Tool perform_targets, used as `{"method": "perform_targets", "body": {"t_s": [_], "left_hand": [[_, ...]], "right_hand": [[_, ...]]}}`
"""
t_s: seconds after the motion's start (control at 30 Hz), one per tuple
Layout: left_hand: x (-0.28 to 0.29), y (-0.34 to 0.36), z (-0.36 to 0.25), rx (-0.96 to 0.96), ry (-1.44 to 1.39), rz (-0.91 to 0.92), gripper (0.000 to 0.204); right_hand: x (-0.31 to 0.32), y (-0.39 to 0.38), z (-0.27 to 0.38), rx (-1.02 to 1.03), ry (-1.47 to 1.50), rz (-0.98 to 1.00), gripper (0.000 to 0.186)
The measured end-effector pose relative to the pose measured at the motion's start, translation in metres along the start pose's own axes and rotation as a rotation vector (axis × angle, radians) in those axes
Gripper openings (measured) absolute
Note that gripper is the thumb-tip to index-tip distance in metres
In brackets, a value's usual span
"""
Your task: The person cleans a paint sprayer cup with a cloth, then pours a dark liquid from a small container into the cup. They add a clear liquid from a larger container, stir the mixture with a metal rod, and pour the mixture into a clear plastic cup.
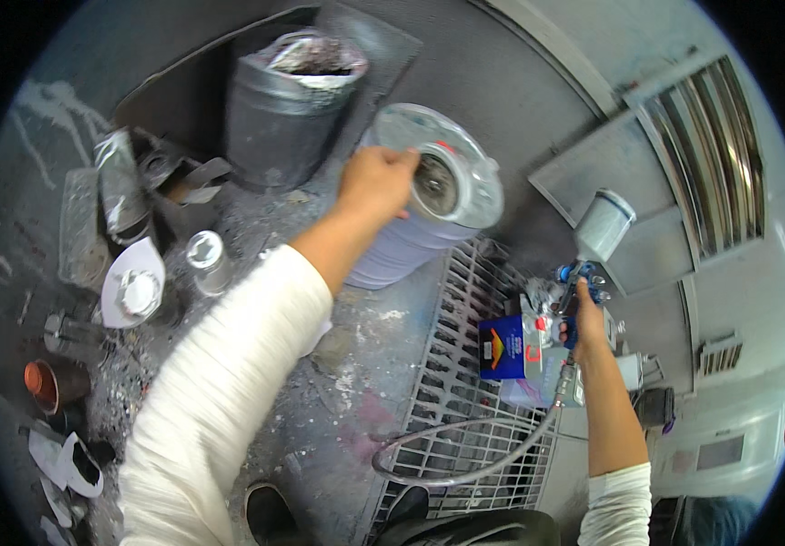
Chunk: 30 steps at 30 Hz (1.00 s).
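My left hand [376, 188] reaches to the top of a pale lavender plastic drum [391, 247]. Its thumb and fingers close on the near side of a white round rim [468, 193] with a dark grey inside. Whether that rim belongs to the drum or to a separate cup, I cannot tell. On the right, my right hand [586, 323] is wrapped round the handle of a spray gun [577, 282]. A whitish paint cup [604, 226] sits on top of the gun, tilted. From the gun's lower end a grey hose [538, 443] loops down over the floor grating.
A dark bin with a plastic liner [274, 127] stands at the back. Used cups and a clear jar [209, 262] crowd the left. Beneath the gun are a blue box [503, 348] and containers, near the metal grating [438, 373]. My shoes [270, 514] show at the lower edge.
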<state>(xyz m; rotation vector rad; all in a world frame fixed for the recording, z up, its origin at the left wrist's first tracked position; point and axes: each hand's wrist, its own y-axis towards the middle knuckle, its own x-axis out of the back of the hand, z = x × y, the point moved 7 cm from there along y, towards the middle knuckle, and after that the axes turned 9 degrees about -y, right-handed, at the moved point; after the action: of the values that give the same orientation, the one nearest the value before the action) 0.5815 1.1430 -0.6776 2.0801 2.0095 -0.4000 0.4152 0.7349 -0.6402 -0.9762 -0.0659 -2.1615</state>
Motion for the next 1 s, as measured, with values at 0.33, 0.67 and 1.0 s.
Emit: {"method": "perform_targets", "body": {"t_s": [0.33,0.67,1.0], "left_hand": [[-0.009,0.05,0.008,0.037,0.302,-0.131,0.038],[-0.012,0.006,0.0,-0.241,0.245,-0.248,0.04],[-0.214,-0.175,0.041,-1.113,0.909,0.811,0.017]], "right_hand": [[0.076,0.111,-0.105,-0.073,0.196,-0.169,0.06],[0.093,0.133,-0.18,-0.181,0.011,-0.343,0.064],[0.076,0.084,-0.192,-0.031,0.045,-0.416,0.06]]}}
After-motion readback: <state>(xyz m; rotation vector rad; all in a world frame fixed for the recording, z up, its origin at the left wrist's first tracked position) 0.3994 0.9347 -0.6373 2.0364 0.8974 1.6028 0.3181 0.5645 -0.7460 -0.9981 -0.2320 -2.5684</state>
